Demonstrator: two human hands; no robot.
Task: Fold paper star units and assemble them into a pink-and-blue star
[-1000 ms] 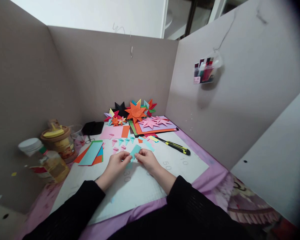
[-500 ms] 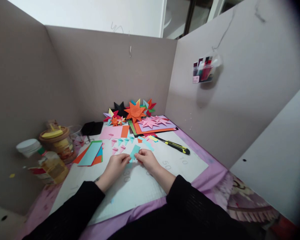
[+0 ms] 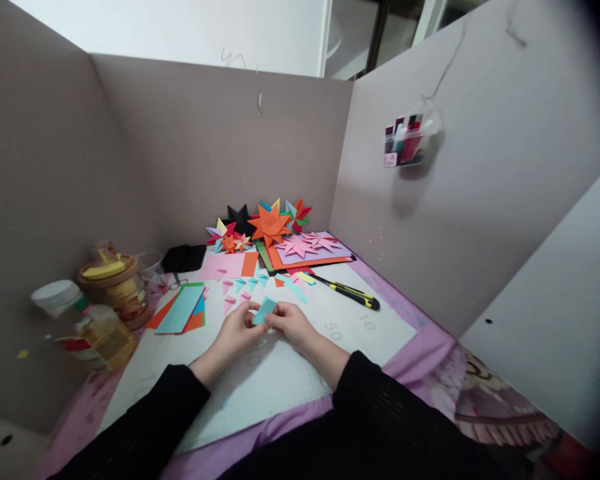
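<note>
A small light-blue piece of paper point(image 3: 265, 311) is held between my two hands over the white board point(image 3: 285, 380). My left hand point(image 3: 237, 328) is closed on its left side, fingers curled. At its right edge, my right hand point(image 3: 291, 323) pinches it between thumb and fingers. Just beyond lie several small folded light-blue pieces point(image 3: 253, 283) and folded pink pieces point(image 3: 229, 302). A yellow-and-black utility knife point(image 3: 354, 294) rests to the right of my right hand. To the left of my left hand are fanned coloured paper strips point(image 3: 181, 309).
Folded paper stars point(image 3: 270, 225) stand at the back, with pink stars point(image 3: 300, 245) on stacked paper. At left are a jar point(image 3: 111, 283), a bottle point(image 3: 107, 337) and scissors point(image 3: 179, 280). Grey partitions point(image 3: 220, 140) surround the table; a plastic cup point(image 3: 405, 141) hangs on the right one.
The light-blue paper has been turned and tilted between my fingers. My left hand has shifted slightly, its fingers now more curled, and my right hand has moved a little left.
</note>
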